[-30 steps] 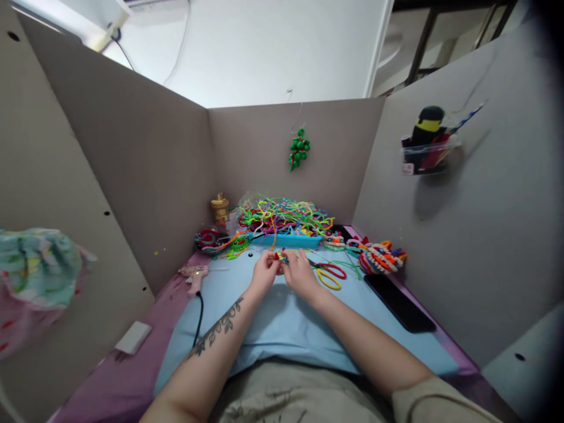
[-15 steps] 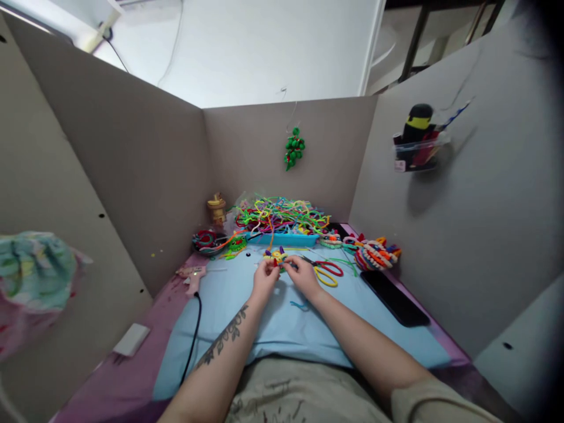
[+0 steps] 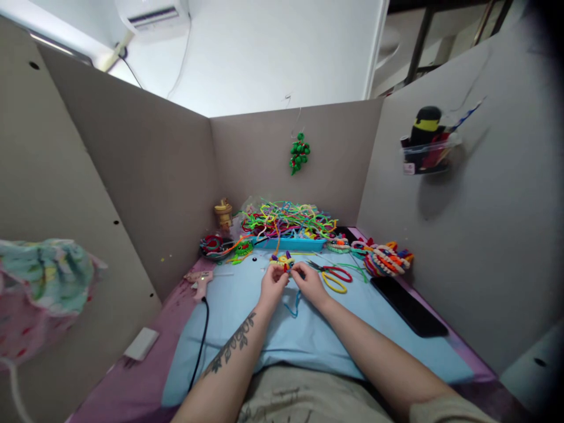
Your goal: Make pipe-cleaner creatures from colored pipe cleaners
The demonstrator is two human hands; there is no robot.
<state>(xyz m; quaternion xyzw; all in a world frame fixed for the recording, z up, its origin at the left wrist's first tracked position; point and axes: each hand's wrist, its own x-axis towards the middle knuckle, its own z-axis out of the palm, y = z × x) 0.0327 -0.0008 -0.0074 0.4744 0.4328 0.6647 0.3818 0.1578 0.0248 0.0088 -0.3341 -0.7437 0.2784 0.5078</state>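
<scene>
Blue pipe cleaner [image 3: 293, 306] pinched between left hand [image 3: 273, 286], right hand [image 3: 312, 283], dangling below.

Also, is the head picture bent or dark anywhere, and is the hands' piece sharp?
Head view: the wide lens bends the grey partition walls; the right edge darkens; the clear wall holder throws a soft shadow; the multicoloured pipe-cleaner piece between left hand and right hand is tiny and soft.

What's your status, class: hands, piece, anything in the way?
Left hand and right hand pinch small multicoloured pipe-cleaner figure. Blue strand dangles below. Red-and-yellow-handled scissors lie close right, apart.
</scene>
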